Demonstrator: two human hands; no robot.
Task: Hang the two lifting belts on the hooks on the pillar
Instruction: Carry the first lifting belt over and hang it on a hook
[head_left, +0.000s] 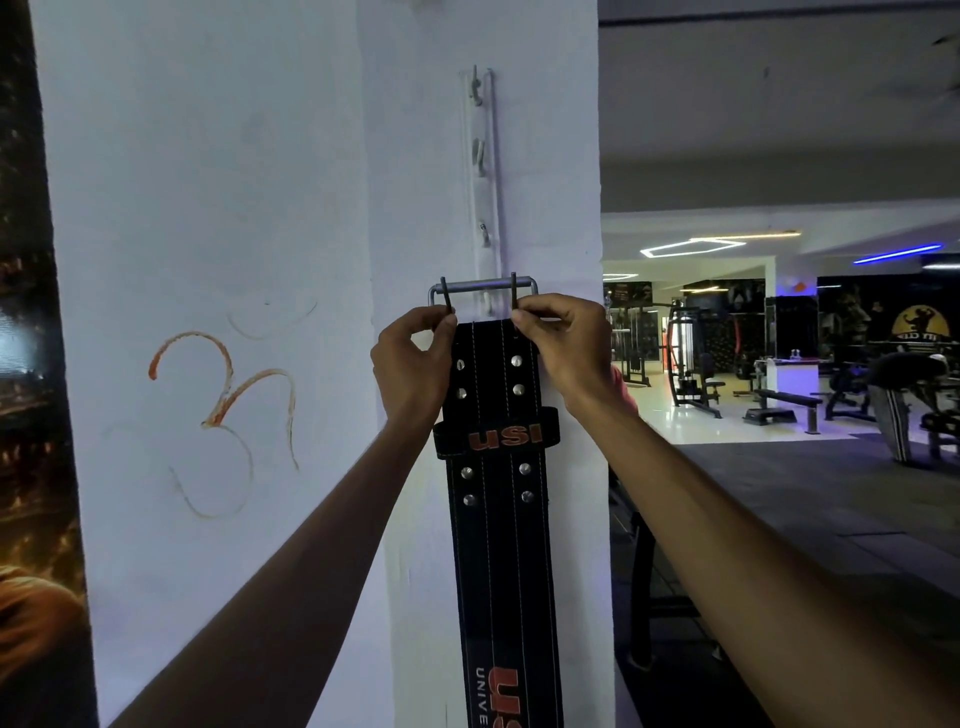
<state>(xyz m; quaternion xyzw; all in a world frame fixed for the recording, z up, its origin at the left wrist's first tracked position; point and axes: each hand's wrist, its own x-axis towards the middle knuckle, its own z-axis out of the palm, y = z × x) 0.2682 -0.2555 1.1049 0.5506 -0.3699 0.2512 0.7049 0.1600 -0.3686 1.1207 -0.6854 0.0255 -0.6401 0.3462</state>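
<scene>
Black leather lifting belt (501, 545), head view: a wide strap with white stitching and paired silver rivets, hanging flat against the white painted pillar (415, 156). A black keeper loop (496, 434) across the strap reads "USI" in orange; lower down, vertical orange "US" and white "UNIVE" run out of frame. The silver metal buckle frame (483, 287) with two dark prongs sits at the top of the strap, level with the lowest hook (487, 304) of the white vertical hook rail (483, 176); whether it rests on that hook cannot be told. Left hand (413, 371): closed, pinching the belt's upper left corner by the left prong. Right hand (563, 353): closed, pinching the upper right corner by the right prong. An orange painted symbol (223, 410) marks the pillar's left face. Gym machines (691, 358) stand beyond, right.
</scene>
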